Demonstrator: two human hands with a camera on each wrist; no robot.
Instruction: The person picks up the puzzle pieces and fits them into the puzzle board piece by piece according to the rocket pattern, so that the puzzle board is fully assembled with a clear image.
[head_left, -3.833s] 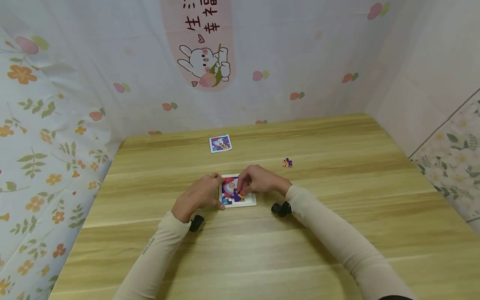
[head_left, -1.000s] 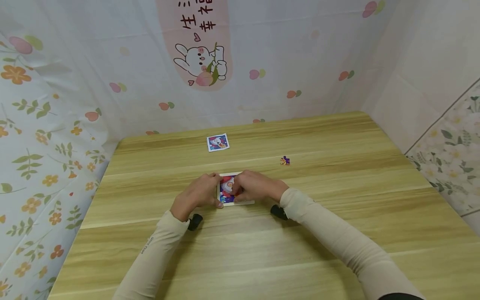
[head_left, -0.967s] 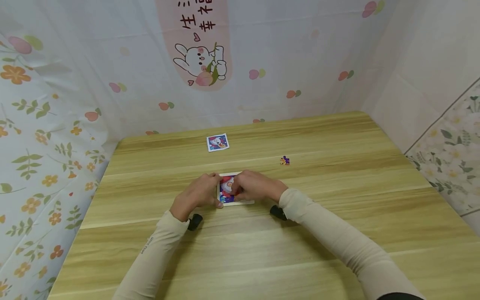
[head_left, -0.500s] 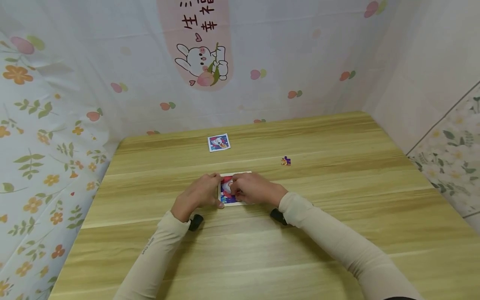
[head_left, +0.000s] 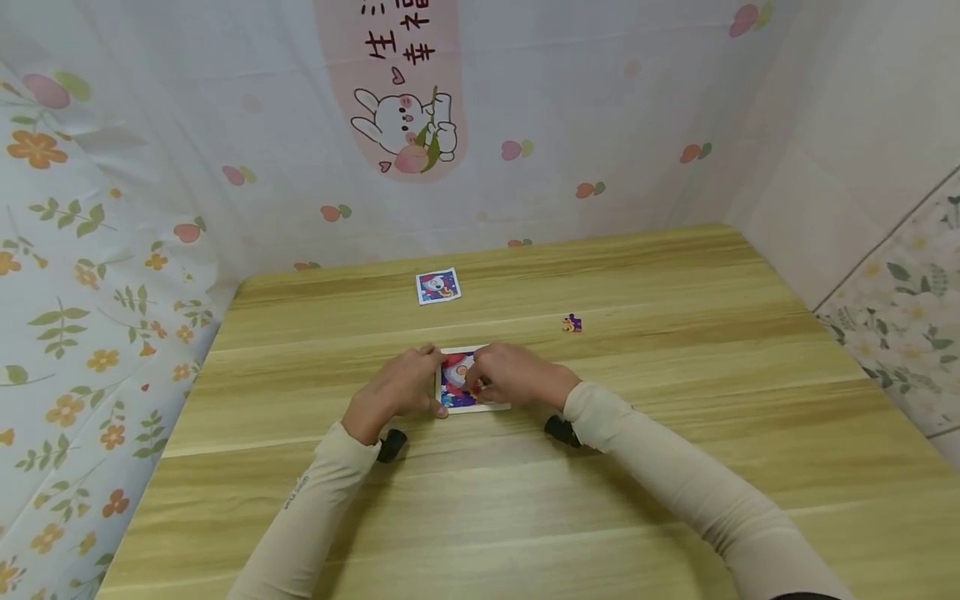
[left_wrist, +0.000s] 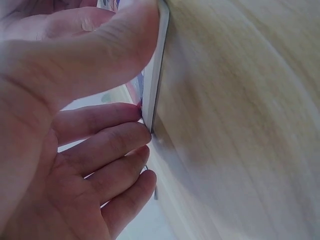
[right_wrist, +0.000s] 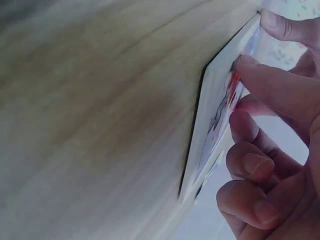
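A white-framed jigsaw puzzle with a red, white and purple picture lies flat on the wooden table. My left hand holds its left side, thumb at the near corner and fingers along the edge; in the left wrist view, the thumb overlaps the frame's rim. Over the puzzle's right part is my right hand, thumb and forefinger pinching down at a purple-and-yellow puzzle piece, mostly hidden by the fingers. The right wrist view shows the thumb on the picture and the other fingers curled beside it.
One loose purple-and-yellow puzzle piece lies to the right, beyond my right hand. A small picture card of the same design rests near the back of the table. A patterned cloth hangs behind.
Earlier the right hand held the purple-and-yellow piece visibly tilted over the puzzle; now it is down in the picture area, with fingers shifting slightly over it. The left hand keeps its place.
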